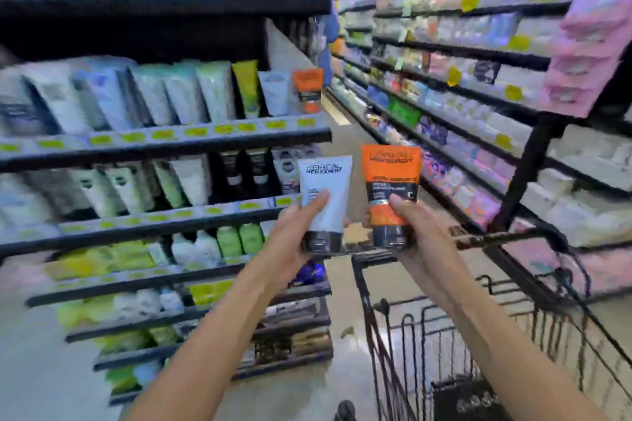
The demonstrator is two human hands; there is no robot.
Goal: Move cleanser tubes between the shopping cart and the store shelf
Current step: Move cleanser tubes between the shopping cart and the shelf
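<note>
My left hand (290,236) grips a white cleanser tube (325,195) with a dark cap pointing down. In my right hand (415,232) is an orange cleanser tube (390,178), also cap down. Both tubes are held upright side by side in front of me, above the front of the shopping cart (444,325), whose black wire basket sits at the lower right. The store shelf (164,143) on the left carries rows of tubes, and a matching orange tube (307,89) stands at the right end of its upper row.
Several shelf levels on the left hold tubes and bottles behind yellow price tags. A second long shelving run (461,79) lines the right side of the aisle. The aisle floor (342,133) runs away between them. A dark item (472,400) lies in the cart.
</note>
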